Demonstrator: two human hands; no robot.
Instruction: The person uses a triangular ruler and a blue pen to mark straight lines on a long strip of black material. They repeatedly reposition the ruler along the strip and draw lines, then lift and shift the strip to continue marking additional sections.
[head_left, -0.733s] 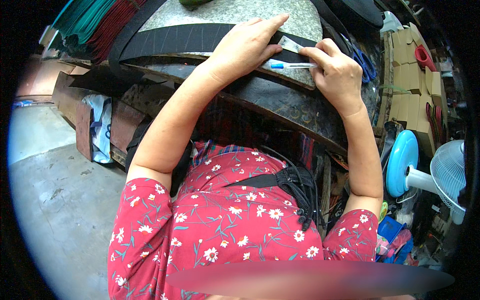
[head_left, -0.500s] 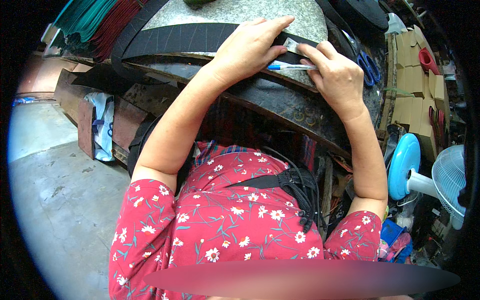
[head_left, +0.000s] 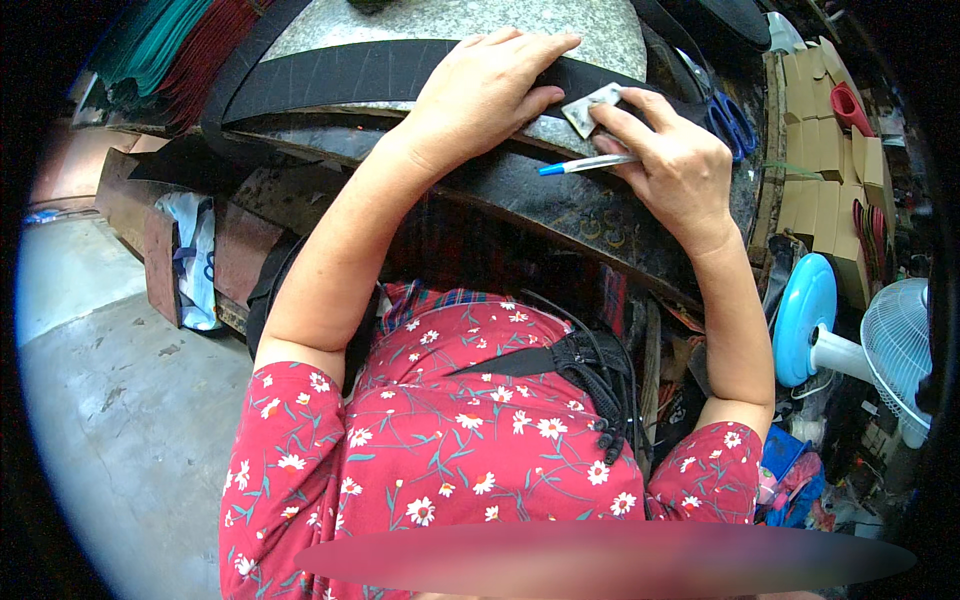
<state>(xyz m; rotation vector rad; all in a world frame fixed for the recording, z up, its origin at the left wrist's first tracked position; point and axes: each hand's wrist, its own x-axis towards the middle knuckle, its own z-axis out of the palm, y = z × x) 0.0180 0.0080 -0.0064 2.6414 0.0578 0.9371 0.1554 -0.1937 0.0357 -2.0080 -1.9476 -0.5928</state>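
A wide black strip, marked across with thin pale lines, lies along the near edge of a speckled grey stone slab. My left hand rests flat on this strip with its fingers stretched out. Just to its right, my right hand pinches a small pale rectangular plate between thumb and fingers, tilted at the strip's near edge. The same hand also keeps a pen with a blue end, which points left below the plate. The right fingertips under the plate are partly hidden.
Blue-handled scissors lie right of my right hand. Bundles of green cords and dark red cords sit at the far left. Cardboard boxes and a blue-and-white fan stand on the right. The dark bench edge runs before me.
My right hand has drawn slightly back toward me and lifted the pale plate, which now shows more fully. The pen has swung to a slant. My left hand stays on the strip.
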